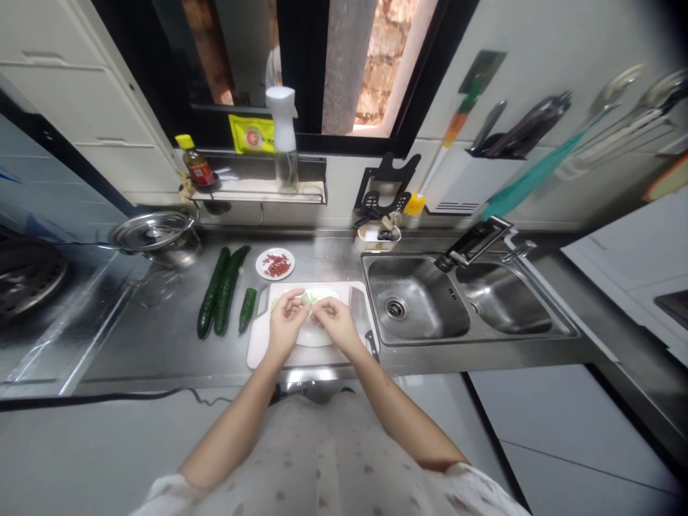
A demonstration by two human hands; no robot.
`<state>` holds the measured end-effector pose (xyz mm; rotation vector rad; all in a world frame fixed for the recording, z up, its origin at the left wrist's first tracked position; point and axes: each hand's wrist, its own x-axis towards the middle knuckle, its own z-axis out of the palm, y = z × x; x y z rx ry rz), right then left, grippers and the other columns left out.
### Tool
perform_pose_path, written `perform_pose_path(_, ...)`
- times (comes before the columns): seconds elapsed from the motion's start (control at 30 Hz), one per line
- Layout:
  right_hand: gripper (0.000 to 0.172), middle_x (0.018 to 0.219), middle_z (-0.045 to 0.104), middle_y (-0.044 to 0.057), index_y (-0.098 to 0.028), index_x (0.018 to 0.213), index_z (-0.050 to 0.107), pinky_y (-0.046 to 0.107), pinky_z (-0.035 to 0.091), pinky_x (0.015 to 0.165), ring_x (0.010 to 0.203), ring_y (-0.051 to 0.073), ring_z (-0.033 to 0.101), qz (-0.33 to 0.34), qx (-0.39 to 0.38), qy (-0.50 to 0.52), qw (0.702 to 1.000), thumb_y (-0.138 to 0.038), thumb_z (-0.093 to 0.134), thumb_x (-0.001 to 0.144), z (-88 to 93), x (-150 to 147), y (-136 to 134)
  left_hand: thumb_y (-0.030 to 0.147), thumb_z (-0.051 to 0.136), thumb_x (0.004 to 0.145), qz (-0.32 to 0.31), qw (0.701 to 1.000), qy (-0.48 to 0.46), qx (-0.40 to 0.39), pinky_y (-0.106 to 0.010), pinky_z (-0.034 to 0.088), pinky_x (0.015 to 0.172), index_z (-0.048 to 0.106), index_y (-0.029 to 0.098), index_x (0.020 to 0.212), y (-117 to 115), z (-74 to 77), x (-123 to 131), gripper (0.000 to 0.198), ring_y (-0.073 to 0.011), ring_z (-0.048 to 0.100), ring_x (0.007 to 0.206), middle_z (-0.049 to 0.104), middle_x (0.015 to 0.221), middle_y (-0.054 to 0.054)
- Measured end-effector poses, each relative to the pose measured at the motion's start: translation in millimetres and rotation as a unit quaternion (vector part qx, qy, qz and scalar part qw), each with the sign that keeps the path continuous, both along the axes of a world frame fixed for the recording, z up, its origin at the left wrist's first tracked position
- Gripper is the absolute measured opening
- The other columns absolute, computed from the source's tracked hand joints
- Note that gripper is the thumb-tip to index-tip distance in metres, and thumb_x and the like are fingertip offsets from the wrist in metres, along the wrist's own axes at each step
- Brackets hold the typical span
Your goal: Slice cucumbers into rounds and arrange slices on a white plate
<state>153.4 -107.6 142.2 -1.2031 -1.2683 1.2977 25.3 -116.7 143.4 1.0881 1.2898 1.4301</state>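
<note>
Open room on the ctr [129, 337] at L, cukes [220, 294] next, then board [261, 351], knife [371, 344] by its R edge, sink [430, 304] just beyond. L hand [287, 315] is in over the plate [318, 335], fingers curled; R hand [336, 322] mirrors it, fingertips nearly meeting. Slices [312, 297] show there, plate's far half; can't tell if either hand's pinching one. Slices' axis too small to tell; cukes run fore-aft, far ends leaning R.

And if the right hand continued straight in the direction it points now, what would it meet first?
Probably the left hand, whose fingertips lie just ahead of the right hand; pale green pieces are also close there, and their depth is unclear.
</note>
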Motion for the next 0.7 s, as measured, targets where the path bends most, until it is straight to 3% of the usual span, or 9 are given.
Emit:
perform_pose_path(0.1,0.016,0.058,0.059,-0.003,-0.019,0.076,0.058,0.025,0.046,0.054,0.054,0.012,0.056,0.005,0.005,-0.017,1.0,-0.035,0.061,0.077,-7.3,7,6,0.028,0.071,0.068,-0.008,1.0,-0.013,-0.019,-0.023,0.044,0.068,0.064,0.018,0.106,5,-12.4,3,0.041,-0.0114,0.056,0.069,0.061,0.077,0.001)
perform_pose_path(0.33,0.018,0.068,0.063,0.0,-0.018,0.077,0.065,0.025,0.045,0.062,0.066,0.013,0.057,0.069,0.086,-0.136,0.985,-0.033,0.057,0.08,-16.6,34,28,0.031,0.074,0.065,-0.036,0.999,-0.001,-0.028,-0.022,0.043,0.064,0.065,0.016,0.085,11,-28.8,9,0.027,-0.011,0.055,0.066,0.061,0.071,0.0)
perform_pose_path(0.47,0.014,0.07,0.064,0.001,-0.016,0.076,0.065,0.024,0.044,0.066,0.07,0.013,0.057,0.105,0.077,-0.212,0.969,-0.026,0.057,0.077,-21.8,45,42,0.033,0.075,0.062,-0.029,0.999,0.003,-0.044,-0.022,0.044,0.063,0.063,0.015,0.077,18,-42.7,12,0.026,-0.0109,0.056,0.063,0.062,0.068,0.0)
perform_pose_path(0.7,0.008,0.064,0.061,-0.002,-0.015,0.07,0.063,0.021,0.038,0.062,0.064,0.011,0.052,0.109,0.046,-0.325,0.938,-0.022,0.061,0.073,-35.7,56,61,0.032,0.075,0.06,-0.027,0.997,0.041,-0.053,-0.023,0.045,0.061,0.062,0.016,0.07,32,-67.1,20,0.023,-0.0113,0.056,0.061,0.063,0.066,0.0)
